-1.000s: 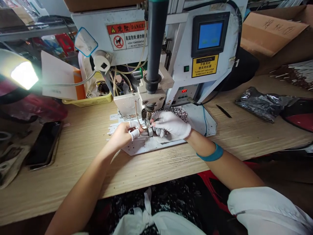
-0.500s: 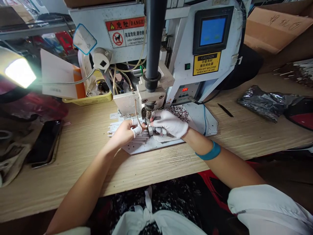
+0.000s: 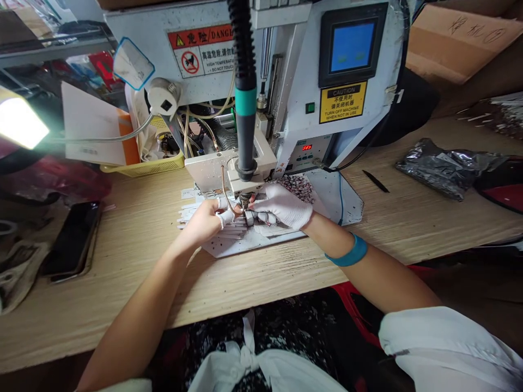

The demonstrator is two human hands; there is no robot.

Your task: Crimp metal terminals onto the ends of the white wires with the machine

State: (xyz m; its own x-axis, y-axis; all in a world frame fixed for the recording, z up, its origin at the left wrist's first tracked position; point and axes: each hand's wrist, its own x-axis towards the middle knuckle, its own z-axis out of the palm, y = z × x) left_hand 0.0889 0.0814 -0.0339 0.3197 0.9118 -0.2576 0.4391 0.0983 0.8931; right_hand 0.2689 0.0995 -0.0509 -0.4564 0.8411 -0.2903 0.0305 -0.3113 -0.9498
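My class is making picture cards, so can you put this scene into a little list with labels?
left hand: white finger covers, left of the soldering tip
right hand: white glove, right of the tip
between hands: too small to tell
equipment: white soldering machine with a high-temperature label
near left hand: thin white strips
table: black smartphone at left
right forearm: teal band

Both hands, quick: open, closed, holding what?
Left hand, white finger covers: closed; anything held unclear.
Right hand, white fabric glove: closed; anything held unclear.
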